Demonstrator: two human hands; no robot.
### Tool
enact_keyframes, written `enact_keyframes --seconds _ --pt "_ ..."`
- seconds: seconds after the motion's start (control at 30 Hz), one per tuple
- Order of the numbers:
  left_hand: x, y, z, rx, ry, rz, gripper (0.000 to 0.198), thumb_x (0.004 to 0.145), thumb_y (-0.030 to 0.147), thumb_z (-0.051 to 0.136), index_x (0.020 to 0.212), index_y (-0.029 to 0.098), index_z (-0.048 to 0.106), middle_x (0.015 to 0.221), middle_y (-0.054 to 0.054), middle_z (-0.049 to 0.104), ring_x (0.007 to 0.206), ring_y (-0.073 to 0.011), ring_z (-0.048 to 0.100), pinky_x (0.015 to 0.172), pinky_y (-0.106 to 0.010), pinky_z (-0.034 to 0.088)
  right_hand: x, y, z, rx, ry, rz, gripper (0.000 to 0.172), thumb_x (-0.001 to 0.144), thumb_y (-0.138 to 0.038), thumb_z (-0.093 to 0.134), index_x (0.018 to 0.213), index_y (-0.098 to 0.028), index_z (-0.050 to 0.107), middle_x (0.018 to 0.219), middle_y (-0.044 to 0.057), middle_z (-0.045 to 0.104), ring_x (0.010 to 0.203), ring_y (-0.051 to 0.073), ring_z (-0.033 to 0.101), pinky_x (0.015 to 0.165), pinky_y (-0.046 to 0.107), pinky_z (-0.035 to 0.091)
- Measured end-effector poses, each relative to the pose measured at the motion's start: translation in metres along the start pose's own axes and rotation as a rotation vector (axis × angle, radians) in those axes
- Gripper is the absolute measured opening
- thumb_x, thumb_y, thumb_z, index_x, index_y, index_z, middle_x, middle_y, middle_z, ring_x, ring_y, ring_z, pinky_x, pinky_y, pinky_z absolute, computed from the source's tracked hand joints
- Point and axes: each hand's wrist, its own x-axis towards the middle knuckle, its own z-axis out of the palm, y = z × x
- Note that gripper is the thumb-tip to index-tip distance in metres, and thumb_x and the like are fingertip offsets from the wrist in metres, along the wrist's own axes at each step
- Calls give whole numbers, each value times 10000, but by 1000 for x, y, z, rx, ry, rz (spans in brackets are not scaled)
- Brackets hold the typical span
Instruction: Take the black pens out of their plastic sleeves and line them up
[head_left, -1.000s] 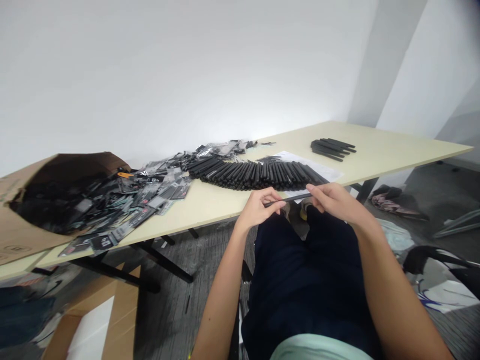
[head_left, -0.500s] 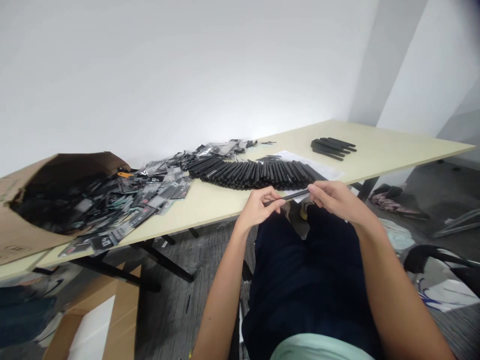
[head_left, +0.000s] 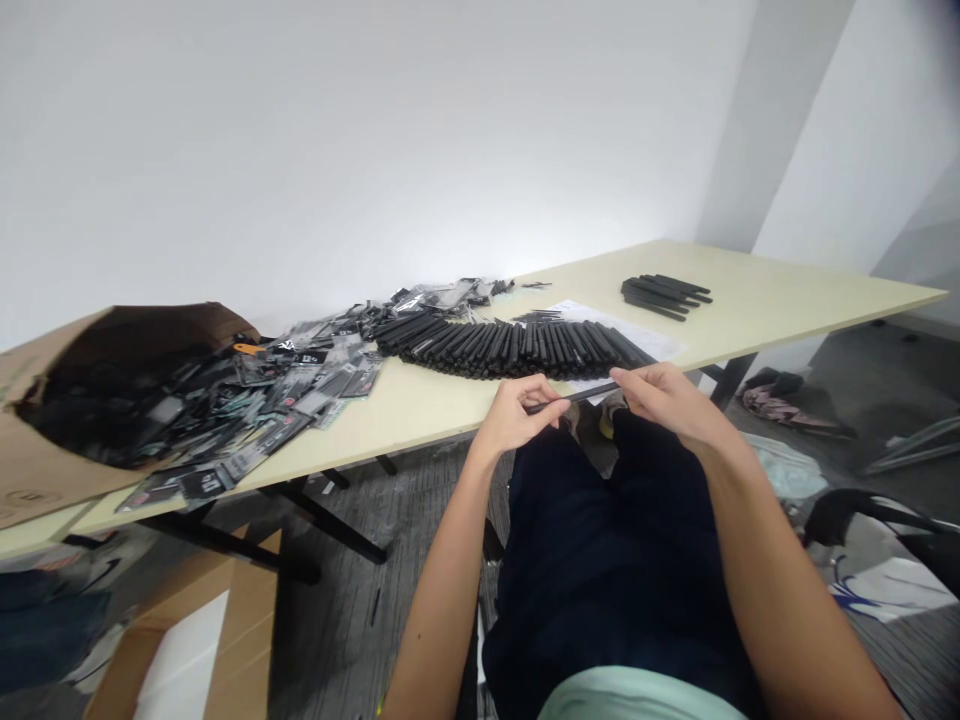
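A thin black stick (head_left: 583,394) is stretched between my two hands, just in front of the table's near edge. My left hand (head_left: 523,408) pinches its left end between thumb and fingers. At the other end, the thumb and curled fingers of my right hand (head_left: 651,396) close on it. Right behind the hands lies a long heap of similar black sticks (head_left: 517,345), packed side by side in a row. What exactly the stick is cannot be made out.
Farther right on the table (head_left: 787,285) lies a small stack of black sticks (head_left: 666,296). White paper (head_left: 634,335) sits under part of the heap. Flat plastic packets (head_left: 330,385) spill from a tipped cardboard box (head_left: 34,450) at left. Another box (head_left: 244,640) stands on the floor.
My right hand has shifted slightly left along the stick. The left hand keeps its pinch at nearly the same spot.
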Motion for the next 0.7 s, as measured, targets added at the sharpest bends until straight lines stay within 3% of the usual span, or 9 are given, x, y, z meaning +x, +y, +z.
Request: enact_keyframes --seconds 0.1,0.23,0.5,0.7 --pt "0 2 1 27 9 -7 307 869 419 784 847 150 638 700 -29 697 612 -140 673 627 -238 509 0 -6 9 -24 -83 -57 653 949 -721 518 552 -221 378 493 -30 374 469 102 313 480 284 268" --pt "-1 1 1 4 16 -8 324 858 420 796 810 151 623 670 -20 676 598 -136 657 624 -238 502 0 -15 19 -101 -87 -114 674 996 -708 418 543 -210 428 509 -7 457 496 118 405 557 289 368" --pt "0 -2 -4 65 -27 17 360 898 434 750 766 158 559 642 9 609 576 -119 608 602 -226 465 5 -7 17 -162 -123 -114 667 1016 -685 388 550 -211 443 513 3 502 507 133 454 597 300 397" --pt "1 -3 0 29 52 16 355 898 450 749 806 159 567 693 -4 644 613 -121 632 638 -232 497 8 -3 31 63 -67 -117 588 1006 -687 448 678 -206 526 525 -22 492 487 121 431 531 286 357"
